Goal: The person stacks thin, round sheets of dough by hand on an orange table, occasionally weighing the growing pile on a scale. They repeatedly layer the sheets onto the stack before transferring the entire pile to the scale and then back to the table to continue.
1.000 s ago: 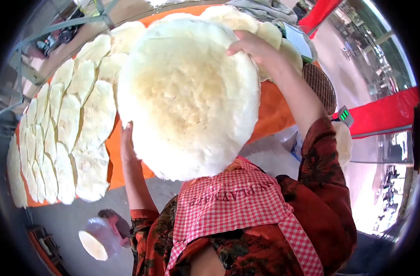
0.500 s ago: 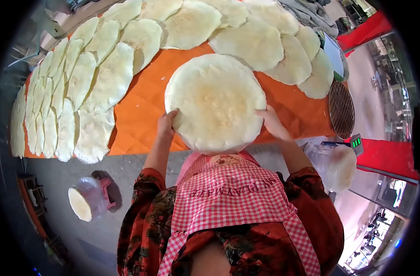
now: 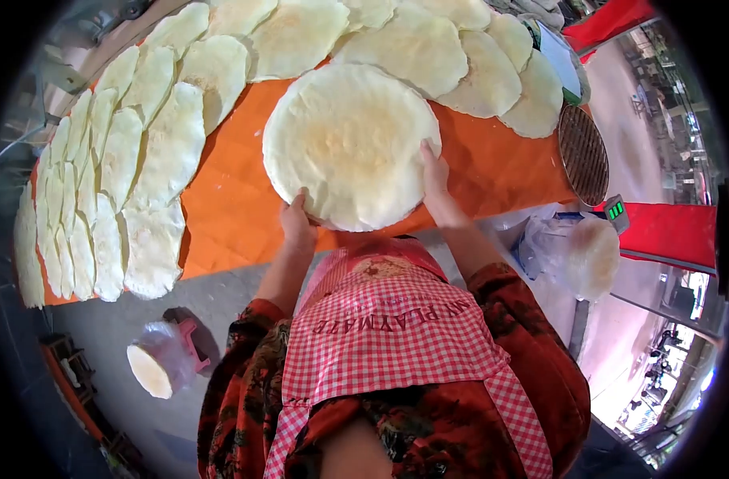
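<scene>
A large, pale round flatbread (image 3: 350, 152), lightly browned in the middle and wavy at the rim, is in front of me over the orange tablecloth (image 3: 229, 211). Its edge looks layered, like a stack of thin rounds. My left hand (image 3: 298, 222) grips the near left rim, thumb on top and fingers tucked beneath. On the right rim, my right hand (image 3: 434, 177) holds on with its thumb over the surface, its other fingers partly hidden.
Overlapping flatbreads (image 3: 166, 148) cover the table's left side and far edge. A round wire rack (image 3: 583, 156) stands at the right end, near a scale display (image 3: 614, 209) and bagged flatbreads (image 3: 592, 259). More bagged bread (image 3: 150, 371) rests on a pink stool (image 3: 193, 345) at lower left.
The flatbread has moved away from my body, farther over the table, with both hands still on its rim. The whole view has shifted slightly.
</scene>
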The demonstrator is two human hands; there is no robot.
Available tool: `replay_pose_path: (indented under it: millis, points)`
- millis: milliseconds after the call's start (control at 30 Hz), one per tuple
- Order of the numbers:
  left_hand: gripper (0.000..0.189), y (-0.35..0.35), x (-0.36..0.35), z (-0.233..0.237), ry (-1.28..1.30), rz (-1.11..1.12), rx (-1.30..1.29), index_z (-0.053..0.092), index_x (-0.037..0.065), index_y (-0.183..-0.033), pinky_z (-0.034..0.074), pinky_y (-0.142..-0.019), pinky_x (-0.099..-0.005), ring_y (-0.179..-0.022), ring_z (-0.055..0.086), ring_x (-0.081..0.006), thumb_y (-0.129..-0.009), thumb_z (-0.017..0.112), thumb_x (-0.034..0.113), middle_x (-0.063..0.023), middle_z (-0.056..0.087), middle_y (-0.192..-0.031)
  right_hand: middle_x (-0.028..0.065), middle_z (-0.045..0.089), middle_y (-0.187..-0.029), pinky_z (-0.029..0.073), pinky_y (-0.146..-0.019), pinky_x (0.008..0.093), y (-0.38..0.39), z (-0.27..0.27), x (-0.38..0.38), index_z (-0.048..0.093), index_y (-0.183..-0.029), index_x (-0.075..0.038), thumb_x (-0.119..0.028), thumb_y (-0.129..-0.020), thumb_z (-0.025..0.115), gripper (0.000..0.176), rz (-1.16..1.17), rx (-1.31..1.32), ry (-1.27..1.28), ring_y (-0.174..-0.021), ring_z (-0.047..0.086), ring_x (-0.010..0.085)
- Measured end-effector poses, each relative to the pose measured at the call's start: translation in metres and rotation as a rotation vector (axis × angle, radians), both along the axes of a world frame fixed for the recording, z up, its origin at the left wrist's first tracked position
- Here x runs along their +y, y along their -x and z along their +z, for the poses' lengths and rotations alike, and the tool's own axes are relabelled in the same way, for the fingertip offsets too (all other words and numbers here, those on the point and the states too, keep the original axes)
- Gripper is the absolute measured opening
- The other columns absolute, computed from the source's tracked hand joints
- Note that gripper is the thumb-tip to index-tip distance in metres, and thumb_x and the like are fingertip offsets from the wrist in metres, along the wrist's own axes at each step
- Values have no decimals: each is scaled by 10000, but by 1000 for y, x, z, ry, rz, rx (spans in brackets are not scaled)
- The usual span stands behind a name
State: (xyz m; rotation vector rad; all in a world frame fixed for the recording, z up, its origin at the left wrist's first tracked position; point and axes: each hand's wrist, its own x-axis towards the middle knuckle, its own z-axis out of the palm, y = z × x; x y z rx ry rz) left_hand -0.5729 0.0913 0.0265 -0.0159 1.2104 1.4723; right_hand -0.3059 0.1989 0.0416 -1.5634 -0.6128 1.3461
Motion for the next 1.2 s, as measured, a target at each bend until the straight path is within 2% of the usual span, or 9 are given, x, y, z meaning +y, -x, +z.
replay_pose_path:
  millis: [133,167,267,467,667,700,867,1000,1200]
  points:
    - [464,11,-2,28,-84,-70,-321,435,9,-1298,538,-739,-443,-1011,605,-306,-899,585,193,-145,608,-1123,122,610,-1136,460,-868,335,-17,24,-8,542,-1196,65,-342,-886,613,516,137,364,2,-1009,589,207]
    - [437,12,-3,44,-91,-126,-250,467,-25,-1263,543,-777,-442,-994,619,-302,-908,562,211,-170,597,-1154,124,610,-1137,460,-871,336,-17,35,-16,538,-1200,65,-338,-886,614,516,176,482,-2,-1017,587,206]
    - [426,17,-1,8,-22,-262,42,472,-36,-1249,566,-711,-443,-948,639,-303,-906,561,200,-175,601,-1151,135,592,-1196,441,-937,346,-21,18,-9,506,-1249,43,-323,-897,602,517,306,174,-35,-1089,567,215]
    - [389,-13,-5,8,57,-149,-80,469,-36,-1245,555,-695,-494,-944,629,-341,-901,545,130,-170,614,-1101,134,502,-1320,373,-1038,385,-13,35,-28,379,-1365,12,-344,-927,528,584,160,792,-152,-1191,502,258]
    - [438,-30,-11,5,-18,-122,-150,449,25,-1289,532,-724,-467,-974,603,-312,-893,558,180,-144,595,-1146,142,538,-1287,429,-985,383,-14,12,-2,449,-1307,37,-317,-919,533,532,263,191,-68,-1175,524,251]
    - [443,-32,-13,1,-90,-136,-150,450,31,-1293,530,-733,-472,-985,601,-306,-898,554,203,-136,593,-1161,138,579,-1225,431,-978,382,-25,15,1,490,-1264,48,-209,-863,623,494,308,324,-53,-1146,544,268]
    - [513,12,2,52,-31,-108,-237,488,5,-1247,552,-722,-485,-1009,605,-316,-917,514,398,-150,597,-1182,139,587,-1206,470,-924,375,-46,22,-3,492,-1257,44,-218,-882,579,465,455,356,79,-1098,575,260]
    - [469,30,27,55,-19,-185,5,495,-34,-1222,560,-733,-450,-960,636,-297,-886,594,279,-175,603,-1141,136,612,-1156,484,-896,364,-37,30,-5,493,-1252,48,-208,-890,565,449,421,279,47,-1052,598,247]
    - [400,40,26,36,-151,-249,-68,497,-51,-1201,551,-791,-392,-938,641,-285,-823,569,60,-179,619,-1087,136,629,-1095,475,-866,346,-38,52,-6,536,-1165,66,-127,-832,650,402,274,216,-137,-982,609,198]
